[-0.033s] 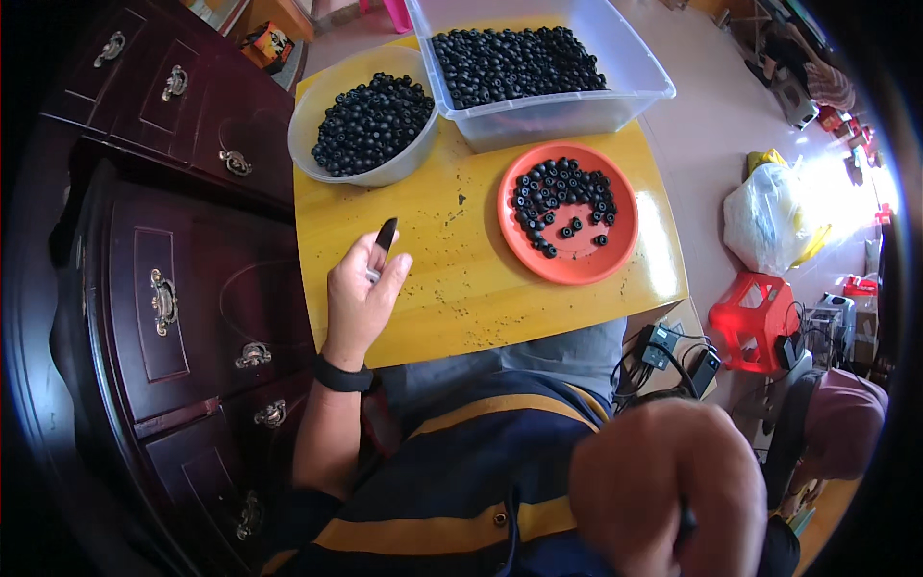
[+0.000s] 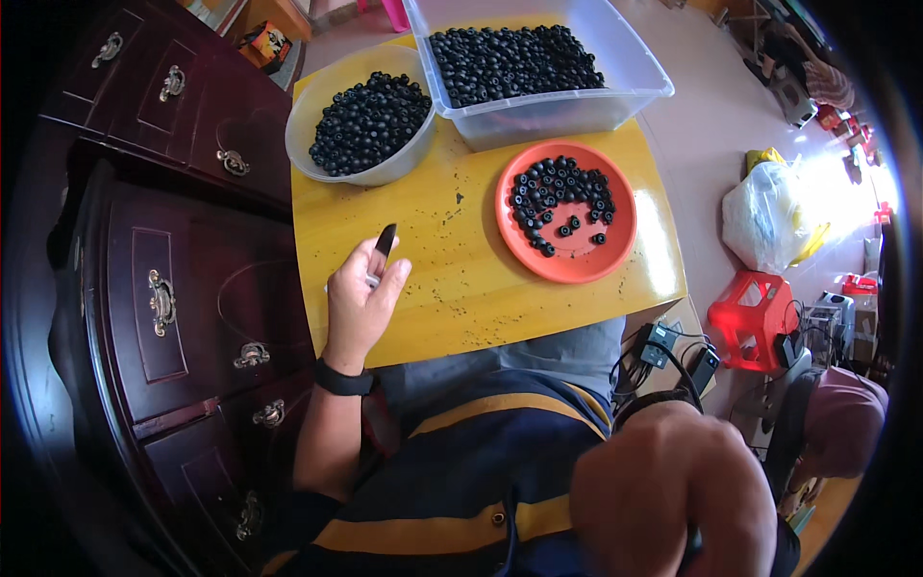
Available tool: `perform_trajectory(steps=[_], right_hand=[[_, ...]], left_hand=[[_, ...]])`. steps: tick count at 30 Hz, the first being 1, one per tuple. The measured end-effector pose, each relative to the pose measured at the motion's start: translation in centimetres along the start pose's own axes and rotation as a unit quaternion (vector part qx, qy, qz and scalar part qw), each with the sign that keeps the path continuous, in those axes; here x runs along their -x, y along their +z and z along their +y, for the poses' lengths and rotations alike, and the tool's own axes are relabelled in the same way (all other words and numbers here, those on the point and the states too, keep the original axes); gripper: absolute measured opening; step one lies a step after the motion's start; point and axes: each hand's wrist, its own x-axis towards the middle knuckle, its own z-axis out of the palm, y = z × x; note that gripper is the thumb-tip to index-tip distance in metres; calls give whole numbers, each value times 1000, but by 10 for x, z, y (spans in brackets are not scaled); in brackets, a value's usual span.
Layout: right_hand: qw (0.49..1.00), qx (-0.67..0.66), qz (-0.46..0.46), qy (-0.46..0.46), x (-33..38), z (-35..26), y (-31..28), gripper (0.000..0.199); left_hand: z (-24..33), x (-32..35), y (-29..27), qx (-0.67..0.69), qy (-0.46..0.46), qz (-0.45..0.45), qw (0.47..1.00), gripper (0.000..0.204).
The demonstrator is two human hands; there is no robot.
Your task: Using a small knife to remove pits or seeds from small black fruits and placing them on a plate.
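Observation:
Above the yellow table (image 2: 423, 288), my left hand (image 2: 358, 303) is closed around a slim knife-like tool (image 2: 386, 238). Its dark pointed tip sticks up past my fingers, and a pale part shows by the thumb. My right hand (image 2: 663, 486) is raised close in front of my chest, large and blurred, with its fingers curled in; what it holds, if anything, is hidden. An orange-red plate (image 2: 558, 265) on the table's right side carries many small black beads (image 2: 562, 183) with holes, mostly along its far half.
Behind the plate stands a clear rectangular tub (image 2: 538, 120) full of black beads, beside a round translucent bowl (image 2: 300, 144) of the same. Dark crumbs dot the tabletop. Dark wooden drawers (image 2: 173, 317) flank the left; a red stool (image 2: 745, 317) and white bag (image 2: 764, 216) stand right.
My right hand has shifted slightly right and its fingers look a little lower. My left hand still holds the tool in the same place.

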Motion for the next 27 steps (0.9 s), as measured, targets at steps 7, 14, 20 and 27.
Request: perform_trajectory(steps=[7, 14, 20, 27], right_hand=[[877, 226, 383, -183, 16, 33, 97, 16], [999, 11, -51, -9, -4, -11, -20, 32], [913, -186, 357, 63, 29, 28, -106, 24], [883, -229, 392, 121, 46, 77, -131, 38]], left_hand=[[-10, 12, 15, -2, 18, -14, 1000, 26], [-4, 21, 18, -5, 20, -21, 1000, 24], [16, 21, 32, 1, 69, -35, 997, 10], [42, 29, 51, -10, 130, -66, 989, 17]])
